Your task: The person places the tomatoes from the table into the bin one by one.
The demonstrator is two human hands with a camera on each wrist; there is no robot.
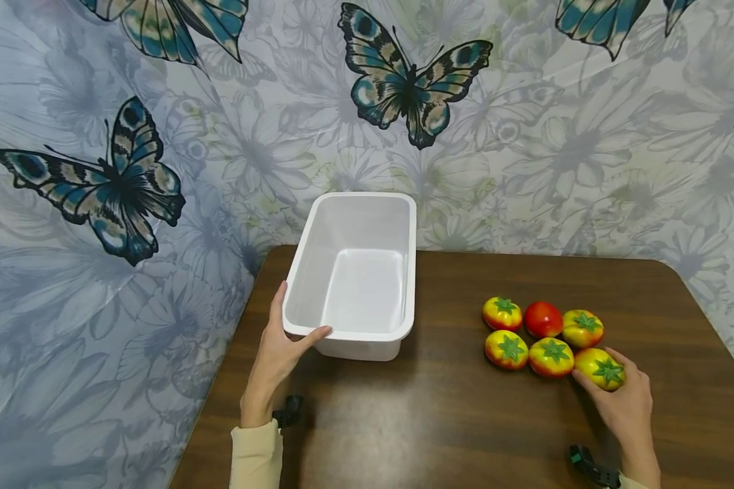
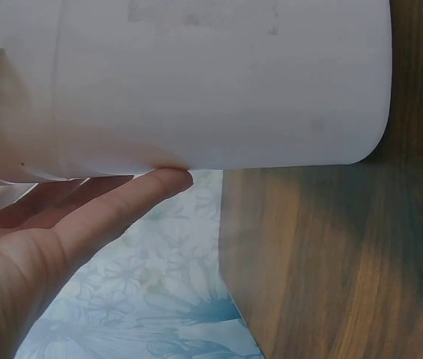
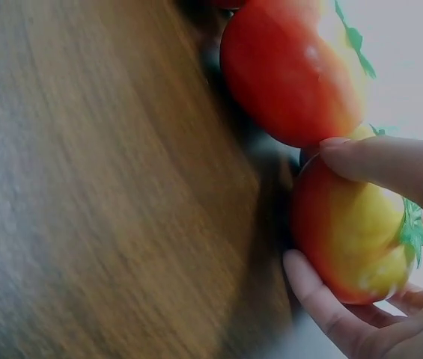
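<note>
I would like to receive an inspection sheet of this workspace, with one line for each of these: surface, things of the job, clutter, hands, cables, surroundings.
Surface: brown wood-grain table, rounded far corners.
Things of the job: white tub, open side up; five red-and-yellow tomatoes with green tops; one red tomato, no green top visible.
Clutter: nothing seen.
Hands: left hand holds the tub's near left corner; right hand holds the near right tomato; black device at each wrist.
Cables: nothing seen.
Surroundings: floral backdrop with butterfly prints; wall or cloth, cannot tell.
</note>
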